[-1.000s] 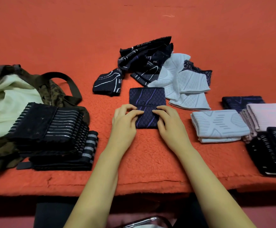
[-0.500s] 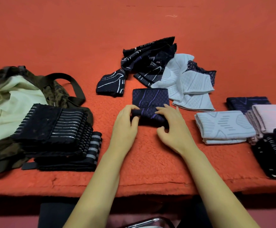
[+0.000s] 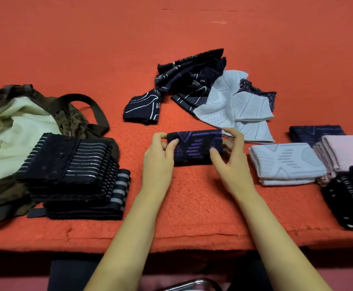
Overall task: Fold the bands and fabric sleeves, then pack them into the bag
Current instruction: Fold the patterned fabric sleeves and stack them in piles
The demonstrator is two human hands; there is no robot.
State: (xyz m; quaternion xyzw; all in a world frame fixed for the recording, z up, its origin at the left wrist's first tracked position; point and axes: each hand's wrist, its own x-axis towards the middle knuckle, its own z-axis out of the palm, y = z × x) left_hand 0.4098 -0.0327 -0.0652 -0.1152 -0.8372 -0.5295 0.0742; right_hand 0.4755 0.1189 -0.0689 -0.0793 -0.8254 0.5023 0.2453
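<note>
Centrally, near the front edge of the orange fleece worktop [image 3: 66, 49], a person's left hand [image 3: 161, 156] and right hand [image 3: 232, 162] each pinch one end of a folded navy sleeve [image 3: 194, 147] with purple markings. A camouflage bag [image 3: 14, 122] lies open at the left edge, folded black bands [image 3: 72, 164] stacked against it.

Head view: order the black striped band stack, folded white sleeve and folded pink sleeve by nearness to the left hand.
1. Black striped band stack, left of the left hand.
2. Folded white sleeve, right.
3. Folded pink sleeve, far right.
</note>
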